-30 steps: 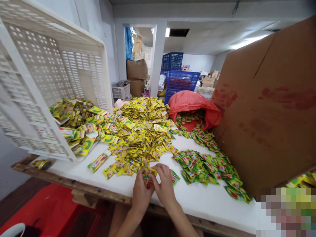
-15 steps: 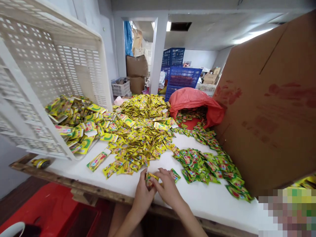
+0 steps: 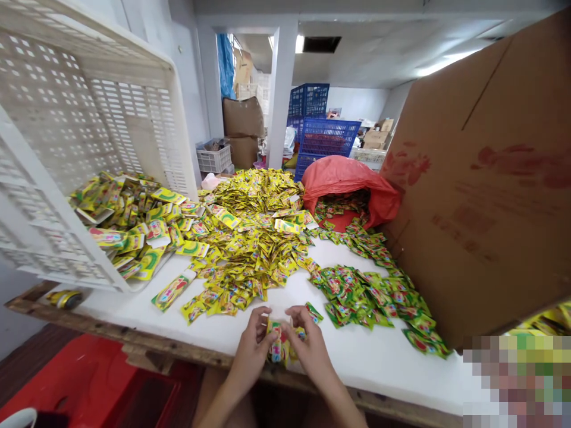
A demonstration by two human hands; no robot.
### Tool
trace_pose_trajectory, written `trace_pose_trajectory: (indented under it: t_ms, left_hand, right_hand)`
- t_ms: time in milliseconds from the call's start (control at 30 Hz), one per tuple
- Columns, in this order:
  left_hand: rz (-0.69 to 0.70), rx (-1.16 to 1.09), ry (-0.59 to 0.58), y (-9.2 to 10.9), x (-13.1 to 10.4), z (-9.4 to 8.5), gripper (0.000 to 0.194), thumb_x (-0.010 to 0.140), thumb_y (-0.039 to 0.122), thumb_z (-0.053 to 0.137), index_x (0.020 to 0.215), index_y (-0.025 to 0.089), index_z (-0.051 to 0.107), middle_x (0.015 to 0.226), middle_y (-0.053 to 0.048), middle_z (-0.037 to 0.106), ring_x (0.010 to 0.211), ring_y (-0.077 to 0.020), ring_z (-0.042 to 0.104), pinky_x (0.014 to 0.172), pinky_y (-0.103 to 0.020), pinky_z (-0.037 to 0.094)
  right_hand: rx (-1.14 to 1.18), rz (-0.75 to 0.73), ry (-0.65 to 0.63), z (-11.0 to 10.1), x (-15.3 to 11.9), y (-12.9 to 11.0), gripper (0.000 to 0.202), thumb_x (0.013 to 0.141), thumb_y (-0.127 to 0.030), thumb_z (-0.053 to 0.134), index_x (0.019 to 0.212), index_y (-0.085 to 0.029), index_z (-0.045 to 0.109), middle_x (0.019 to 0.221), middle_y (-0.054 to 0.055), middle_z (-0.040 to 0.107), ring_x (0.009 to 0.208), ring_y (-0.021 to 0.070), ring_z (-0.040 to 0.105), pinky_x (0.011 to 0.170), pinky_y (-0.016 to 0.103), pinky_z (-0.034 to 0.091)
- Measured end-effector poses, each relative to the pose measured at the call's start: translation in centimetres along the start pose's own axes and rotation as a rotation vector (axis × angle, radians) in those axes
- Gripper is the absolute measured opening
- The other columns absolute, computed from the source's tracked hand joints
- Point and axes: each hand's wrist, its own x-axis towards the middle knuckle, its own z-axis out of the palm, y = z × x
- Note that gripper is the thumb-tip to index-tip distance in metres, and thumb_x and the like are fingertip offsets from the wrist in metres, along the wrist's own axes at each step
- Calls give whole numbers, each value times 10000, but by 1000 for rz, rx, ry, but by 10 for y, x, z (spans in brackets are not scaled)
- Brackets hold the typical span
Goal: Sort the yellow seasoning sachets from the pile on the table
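Note:
Near the table's front edge my left hand (image 3: 255,348) has its thumb and curled fingers on the left side of a small yellow-and-green printed carton (image 3: 275,343). My right hand (image 3: 311,345) is closed about the carton's other side, with its thumb against it. Part of a yellow sachet (image 3: 293,355) shows under the right hand; whether it is held is unclear. Just beyond those fingers lies a single green sachet (image 3: 314,312). Ahead spreads a heap of yellow sachets (image 3: 250,249), and to the right is a pile of green sachets (image 3: 357,297).
A white plastic crate (image 3: 176,119) lies tipped on the left, spilling printed cartons (image 3: 147,261). One carton (image 3: 172,291) lies apart. Green sachets trail from a red bag (image 3: 348,178). A large cardboard box (image 3: 482,178) leans at right. A red stool (image 3: 75,380) stands below the table edge.
My hands have drawn slightly apart, and more of the printed carton now shows between them. The view has shifted a little to the right.

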Motion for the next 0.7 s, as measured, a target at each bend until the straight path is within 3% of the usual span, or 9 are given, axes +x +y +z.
trace_pose_trajectory:
  t_ms: [67, 167, 433, 567, 700]
  left_hand:
    - [-9, -7, -16, -2, 1, -2, 281, 787, 299, 531, 1033, 214, 426, 861, -18, 571, 771, -160, 591, 682, -259, 463]
    - [-10, 2, -37, -3, 3, -4, 188, 777, 294, 544, 920, 192, 478, 828, -12, 578, 758, -155, 588, 660, -242, 459]
    - [7, 91, -77, 3, 15, -11, 128, 750, 281, 559, 795, 167, 523, 763, -14, 595, 746, -161, 590, 678, -252, 465]
    - [52, 79, -34, 6, 18, -9, 182, 737, 274, 570, 885, 175, 533, 895, -48, 611, 865, -179, 596, 804, -296, 463]
    - [61, 12, -19, 5, 18, -8, 311, 744, 290, 567, 1033, 206, 488, 973, -60, 633, 924, -189, 602, 855, -336, 461]
  right_hand:
    - [103, 55, 34, -1, -8, 5, 228, 805, -289, 524, 1001, -176, 554, 892, 48, 614, 792, 174, 572, 712, 271, 464]
    - [129, 83, -27, -1, -12, 6, 207, 823, -300, 510, 966, -181, 601, 872, 49, 638, 793, 184, 583, 722, 278, 460]
    - [16, -59, -24, -5, 2, -2, 233, 858, -277, 454, 856, -188, 670, 786, 44, 626, 797, 182, 571, 728, 287, 436]
    - [55, -40, 29, 3, -2, 4, 192, 845, -249, 463, 851, -182, 643, 790, 41, 624, 773, 171, 574, 709, 273, 447]
    - [179, 29, 155, 10, -7, 6, 257, 836, -230, 470, 1079, -186, 539, 815, 24, 628, 729, 147, 585, 681, 250, 467]
